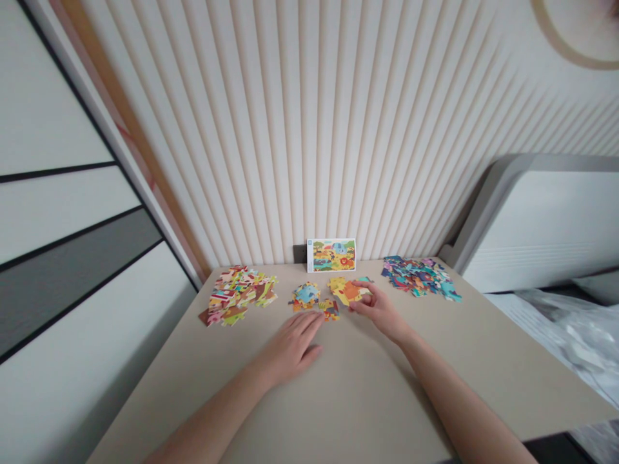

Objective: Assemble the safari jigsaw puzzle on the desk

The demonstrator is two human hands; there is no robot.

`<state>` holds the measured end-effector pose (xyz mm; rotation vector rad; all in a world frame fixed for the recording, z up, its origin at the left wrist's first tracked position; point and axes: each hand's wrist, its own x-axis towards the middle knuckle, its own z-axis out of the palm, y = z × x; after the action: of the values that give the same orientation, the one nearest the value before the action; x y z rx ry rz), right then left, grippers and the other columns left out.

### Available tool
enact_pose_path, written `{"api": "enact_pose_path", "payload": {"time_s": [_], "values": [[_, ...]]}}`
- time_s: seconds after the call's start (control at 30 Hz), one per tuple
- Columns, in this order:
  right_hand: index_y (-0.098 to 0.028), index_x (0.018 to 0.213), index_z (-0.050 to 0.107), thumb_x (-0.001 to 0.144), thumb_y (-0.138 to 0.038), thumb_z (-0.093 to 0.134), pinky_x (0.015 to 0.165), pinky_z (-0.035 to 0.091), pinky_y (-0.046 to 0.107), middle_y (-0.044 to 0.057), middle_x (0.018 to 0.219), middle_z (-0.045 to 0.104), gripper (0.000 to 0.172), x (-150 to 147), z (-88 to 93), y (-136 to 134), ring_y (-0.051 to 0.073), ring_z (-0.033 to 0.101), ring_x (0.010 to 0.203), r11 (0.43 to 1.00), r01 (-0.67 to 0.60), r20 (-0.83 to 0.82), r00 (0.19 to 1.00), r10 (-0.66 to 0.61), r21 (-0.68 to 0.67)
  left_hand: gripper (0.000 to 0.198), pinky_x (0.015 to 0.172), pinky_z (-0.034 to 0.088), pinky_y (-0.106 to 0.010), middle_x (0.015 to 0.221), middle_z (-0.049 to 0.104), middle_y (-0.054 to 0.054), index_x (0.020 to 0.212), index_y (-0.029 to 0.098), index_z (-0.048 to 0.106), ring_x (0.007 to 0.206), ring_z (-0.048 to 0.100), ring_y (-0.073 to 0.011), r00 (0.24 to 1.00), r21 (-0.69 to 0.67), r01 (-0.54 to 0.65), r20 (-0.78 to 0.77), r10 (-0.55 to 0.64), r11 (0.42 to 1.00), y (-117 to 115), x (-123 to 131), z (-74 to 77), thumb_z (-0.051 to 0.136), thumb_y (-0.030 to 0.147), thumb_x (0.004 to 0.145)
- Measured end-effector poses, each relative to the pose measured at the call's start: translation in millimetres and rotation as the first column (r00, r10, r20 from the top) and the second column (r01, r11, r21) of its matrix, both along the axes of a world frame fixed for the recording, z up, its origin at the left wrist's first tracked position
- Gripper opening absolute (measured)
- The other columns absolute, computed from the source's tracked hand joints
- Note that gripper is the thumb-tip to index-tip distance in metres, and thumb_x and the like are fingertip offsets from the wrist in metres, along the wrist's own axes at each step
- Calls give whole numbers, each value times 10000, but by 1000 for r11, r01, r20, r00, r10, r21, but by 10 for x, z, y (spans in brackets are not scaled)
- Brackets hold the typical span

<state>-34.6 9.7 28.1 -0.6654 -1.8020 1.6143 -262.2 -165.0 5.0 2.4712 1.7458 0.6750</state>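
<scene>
Fingers (358,307) of the right hand (382,314) are curled in and closed on the right edge of the yellow-orange section (343,290), thumb below and fingertips above, so it looks like a light pinch. Whether a loose piece also sits in that pinch is too small to tell. The section lies flat on the counter (358,393), just in front of the reference picture (331,255) propped against the slatted wall (338,129).

The left hand (290,349) lies palm down and spread flat, holding nothing. Its fingertips are just beside the small red-yellow piece (331,312) and near the blue section (306,295).

The warm-colour pile (236,296) sits well to the left and the blue-purple pile (420,277) well to the right (both unsorted heaps, pieces overlapping).

Doing this step well, as a judgement:
- Hold the yellow-orange section flat on the counter rather than lifting it by one edge, because joined pieces may buckle apart.
- Press down with the left hand beside the join to pin the neighbouring piece.
- Slide tabs in level and do not force them.
- Check colours against the reference picture before seating a piece.
- Leave a clear gap between the two sections so nothing gets nudged out of line.
</scene>
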Motion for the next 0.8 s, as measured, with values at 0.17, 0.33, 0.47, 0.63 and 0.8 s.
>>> {"api": "enact_pose_path", "payload": {"time_s": [0.17,0.33,0.47,0.63,0.8], "values": [[-269,1137,446,752,-426,839,643,470,240,-31,831,729,572,-133,-78,-160,142,667,711,986,-114,-112,989,101,-118,712,1145,414,-489,1513,487,-130,1595,239,204,1383,467,-277,985,127,-153,104,140,980,35,-19,-97,550,349,983],[-275,1054,389,766,-427,834,461,276,176,-77,712,655,552,-246,-196,-360,68,457,487,965,-208,-77,977,198,-162,757,1110,458,-473,1418,580,-131,1584,247,251,1328,529,-281,975,201,-172,176,137,964,53,-46,-119,622,426,950],[-269,1037,398,773,-454,821,467,255,186,-72,717,628,532,-260,-254,-418,66,413,496,963,-237,-25,972,236,-125,703,1086,479,-478,1376,604,-135,1556,251,328,1289,562,-286,964,227,-193,227,141,955,45,-48,-82,630,430,946],[-254,983,430,765,-532,802,534,335,201,-45,784,621,513,-234,-211,-431,99,505,612,959,-271,7,962,272,-86,541,1078,494,-450,1357,606,-127,1486,249,442,1278,566,-265,954,232,-180,277,112,956,28,-45,-31,588,376,981],[-240,1010,458,811,-538,767,603,372,217,-17,893,611,473,-208,-134,-466,113,527,716,945,-325,11,946,325,-39,437,1093,486,-438,1345,604,-109,1430,253,511,1281,561,-248,957,248,-160,277,88,955,30,-51,-17,556,314,1000]]}}
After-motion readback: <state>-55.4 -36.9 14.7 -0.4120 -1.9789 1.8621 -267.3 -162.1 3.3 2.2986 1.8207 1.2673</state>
